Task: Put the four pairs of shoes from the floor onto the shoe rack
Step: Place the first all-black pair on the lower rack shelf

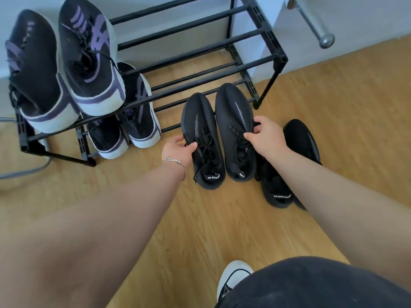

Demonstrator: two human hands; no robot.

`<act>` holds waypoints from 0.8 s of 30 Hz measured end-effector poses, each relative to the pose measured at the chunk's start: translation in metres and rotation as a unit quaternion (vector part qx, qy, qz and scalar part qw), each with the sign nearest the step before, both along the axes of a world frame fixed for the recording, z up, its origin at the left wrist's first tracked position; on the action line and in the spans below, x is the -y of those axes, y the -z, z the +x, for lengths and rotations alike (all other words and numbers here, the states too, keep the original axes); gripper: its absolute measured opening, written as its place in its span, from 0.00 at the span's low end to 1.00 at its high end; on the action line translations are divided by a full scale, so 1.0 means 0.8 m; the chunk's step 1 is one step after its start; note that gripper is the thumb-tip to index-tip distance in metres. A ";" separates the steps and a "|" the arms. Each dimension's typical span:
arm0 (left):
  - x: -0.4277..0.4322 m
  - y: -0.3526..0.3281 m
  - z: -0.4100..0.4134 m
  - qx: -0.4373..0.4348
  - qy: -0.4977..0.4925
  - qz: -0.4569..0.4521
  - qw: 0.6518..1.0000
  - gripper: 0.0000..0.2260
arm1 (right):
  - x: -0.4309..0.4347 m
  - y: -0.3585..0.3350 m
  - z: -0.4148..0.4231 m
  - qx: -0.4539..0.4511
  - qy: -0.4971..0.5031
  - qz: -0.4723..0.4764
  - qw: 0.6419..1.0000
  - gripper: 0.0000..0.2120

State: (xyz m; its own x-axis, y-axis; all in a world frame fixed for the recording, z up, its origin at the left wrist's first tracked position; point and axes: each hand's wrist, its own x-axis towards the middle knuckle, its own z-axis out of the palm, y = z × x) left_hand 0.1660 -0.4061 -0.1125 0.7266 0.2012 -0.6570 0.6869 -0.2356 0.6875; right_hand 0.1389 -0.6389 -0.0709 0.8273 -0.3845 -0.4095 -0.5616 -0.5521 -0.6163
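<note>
A black two-tier shoe rack (200, 61) stands against the wall. One black-and-purple pair (66, 63) rests on its top tier at the left. A second such pair (133, 121) sits on the lower tier below. My left hand (180, 148) grips the left black knit sneaker (202, 138) by its side. My right hand (265, 135) grips the right black knit sneaker (233, 121). Both point toes-first at the lower tier's right half. Another black pair (295, 165) lies on the floor to the right, partly hidden by my right forearm.
The wooden floor (200, 230) spreads in front of the rack. A grey cable (29, 172) curls at the left by the rack's foot. A metal handle (320, 30) juts out at the upper right. My own white shoe (231, 276) shows at the bottom.
</note>
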 end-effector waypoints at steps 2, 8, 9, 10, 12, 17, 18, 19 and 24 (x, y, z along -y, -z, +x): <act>-0.004 0.007 0.021 0.004 -0.004 0.014 1.000 0.25 | -0.003 0.004 0.022 0.008 -0.017 -0.007 1.000 0.26; -0.011 0.020 0.058 0.035 -0.003 0.057 0.998 0.22 | -0.011 0.009 0.055 0.014 -0.052 -0.027 0.998 0.22; -0.011 0.022 0.060 0.036 -0.005 0.058 0.998 0.22 | -0.012 0.011 0.057 0.016 -0.051 -0.026 0.998 0.22; -0.011 0.025 0.061 0.036 -0.007 0.058 0.998 0.22 | -0.013 0.012 0.060 0.021 -0.049 -0.025 0.998 0.22; -0.010 0.029 0.060 0.030 -0.004 0.059 0.998 0.23 | -0.016 0.016 0.065 0.022 -0.042 -0.017 0.999 0.22; -0.013 0.032 0.059 0.014 0.039 0.062 0.997 0.26 | -0.017 0.031 0.063 -0.007 -0.025 0.003 1.000 0.21; -0.013 0.030 0.058 0.013 0.046 0.056 0.997 0.26 | -0.017 0.031 0.062 -0.012 -0.023 0.005 1.000 0.22; -0.013 0.026 0.056 0.011 0.048 0.049 0.998 0.26 | -0.017 0.029 0.061 -0.018 -0.021 0.010 1.000 0.23; -0.015 0.010 0.024 -0.003 0.050 0.050 0.997 0.30 | -0.020 0.026 0.044 -0.039 0.028 0.059 0.997 0.32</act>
State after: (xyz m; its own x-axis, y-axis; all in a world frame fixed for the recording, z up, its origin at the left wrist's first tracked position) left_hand 0.1853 -0.3938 -0.1202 0.7423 0.1915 -0.6421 0.6605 -0.3702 0.6532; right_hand 0.1740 -0.6226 -0.0917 0.7691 -0.3749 -0.5177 -0.6391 -0.4436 -0.6282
